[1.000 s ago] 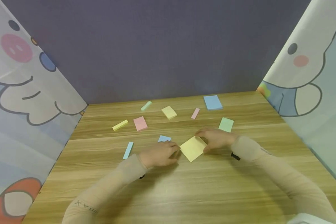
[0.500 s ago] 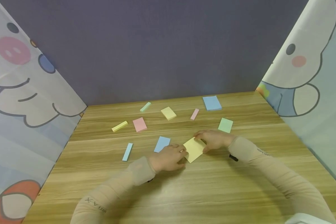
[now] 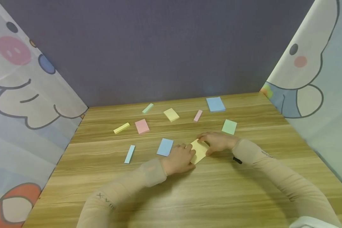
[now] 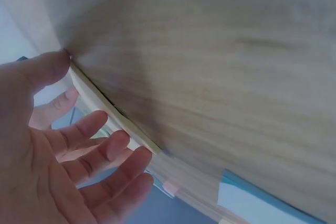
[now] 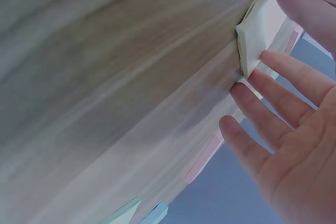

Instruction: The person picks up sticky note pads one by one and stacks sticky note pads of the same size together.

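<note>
A large yellow sticky note pad lies turned cornerwise on the wooden table, between my two hands. My left hand holds it from the left. In the left wrist view the thumb is at one end of the pad and the fingertips are along its edge. My right hand holds the far right side, index finger at the far corner and thumb at the right one. The right wrist view shows slightly parted sheets at the pad's edge. A blue pad lies just left of my left hand.
Behind the hands lie a green pad, a larger blue pad, a small yellow pad and a pink pad. Narrow strips, including a light blue one, are scattered around. A dark panel stands at the back.
My left hand has slid right, further over the yellow pad's left corner, uncovering the nearby blue pad. The right hand has stayed almost in place.
</note>
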`<state>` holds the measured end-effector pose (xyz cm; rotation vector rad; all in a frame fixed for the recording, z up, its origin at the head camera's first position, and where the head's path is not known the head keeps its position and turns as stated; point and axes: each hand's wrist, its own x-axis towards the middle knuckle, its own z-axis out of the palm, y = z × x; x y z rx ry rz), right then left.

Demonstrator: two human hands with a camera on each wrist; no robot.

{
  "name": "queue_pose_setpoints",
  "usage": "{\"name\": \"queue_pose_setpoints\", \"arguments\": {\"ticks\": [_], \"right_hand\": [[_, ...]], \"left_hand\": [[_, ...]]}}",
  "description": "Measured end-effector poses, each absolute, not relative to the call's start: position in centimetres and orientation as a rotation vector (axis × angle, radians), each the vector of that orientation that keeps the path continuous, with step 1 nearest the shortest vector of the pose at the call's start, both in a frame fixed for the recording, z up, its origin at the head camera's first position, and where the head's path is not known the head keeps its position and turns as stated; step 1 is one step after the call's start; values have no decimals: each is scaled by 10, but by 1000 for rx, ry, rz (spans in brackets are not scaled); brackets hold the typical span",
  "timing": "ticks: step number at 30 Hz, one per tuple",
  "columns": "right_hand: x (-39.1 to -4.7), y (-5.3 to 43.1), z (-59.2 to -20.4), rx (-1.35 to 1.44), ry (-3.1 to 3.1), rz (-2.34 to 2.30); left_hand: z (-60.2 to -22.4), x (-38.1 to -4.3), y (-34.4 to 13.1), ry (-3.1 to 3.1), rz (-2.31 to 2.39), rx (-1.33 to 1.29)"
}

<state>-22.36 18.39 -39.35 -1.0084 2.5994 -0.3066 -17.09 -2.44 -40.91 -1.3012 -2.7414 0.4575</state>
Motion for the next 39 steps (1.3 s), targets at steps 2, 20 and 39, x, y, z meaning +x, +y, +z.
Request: {"name": "queue_pose_setpoints", "arguments": {"ticks": [2,20,39], "right_hand": [[-224,184,-393,-1013,2606,-300],[-224,179,-396,-1015,2639,-284],[-225,184,-393,-1009,2606,-320]], "left_hand": [[-408,-172,-22,-2740,469,-1288],[-408,-186,-35,-2809,435,-1326],[-413,-178,-28,-3021,138,-993]]}}
